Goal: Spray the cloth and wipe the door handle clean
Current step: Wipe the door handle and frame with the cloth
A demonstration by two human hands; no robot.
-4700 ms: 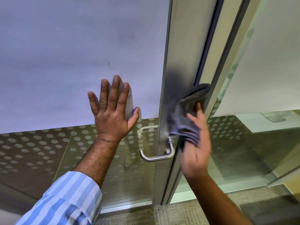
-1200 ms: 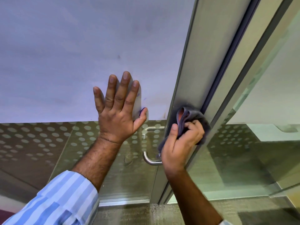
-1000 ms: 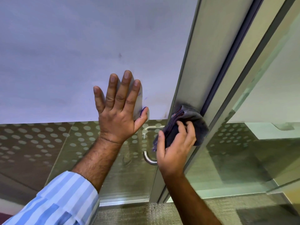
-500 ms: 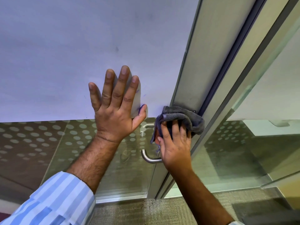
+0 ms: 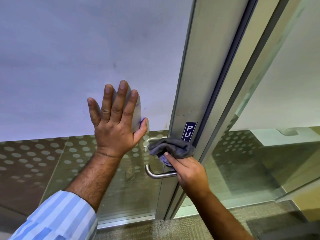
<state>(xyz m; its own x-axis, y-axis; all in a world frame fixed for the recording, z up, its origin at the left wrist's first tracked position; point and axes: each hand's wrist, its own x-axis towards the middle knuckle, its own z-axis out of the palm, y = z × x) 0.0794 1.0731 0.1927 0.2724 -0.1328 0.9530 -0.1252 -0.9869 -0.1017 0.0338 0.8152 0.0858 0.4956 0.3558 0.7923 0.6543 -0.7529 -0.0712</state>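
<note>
1. Down has come the right hand (image 5: 189, 172), from the tall metal strip of the door to the spot just above the handle. Half a second ago the cloth hid the little blue sign; now the sign shows.
2. That hand is closed around the soft grey bunched-up cloth (image 5: 173, 148). One finger (image 5: 170, 157) lies along the front of it, and the cloth is pushed against the metal where the handle joins the door.
3. Just below the cloth, the shiny silver curved metal door handle (image 5: 156, 173) pokes out to the left. Its bent end is bare, and the hand hides the other end.
4. I think the frame got its wipe and the handle comes next, so the main job is only just starting. I see no spray bottle, and I cannot tell if the cloth is wet.
5. The left hand (image 5: 117, 125) holds nothing. It lies flat with fingers spread on the door, thumb close to the cloth but not touching, as if to keep the door from swinging.
6. A striped blue and white shirt sleeve (image 5: 60, 217) covers that arm.
7. The small blue sticker with white letters (image 5: 189, 131) sits on the brushed grey metal door frame (image 5: 200, 66), right above the cloth.
8. The frosted white glass door panel (image 5: 86, 49) has rows of pale dots low down and a few small dark marks on it.
9. More glass stands to the right, and rough greenish-grey carpet (image 5: 173, 227) covers the floor.
</note>
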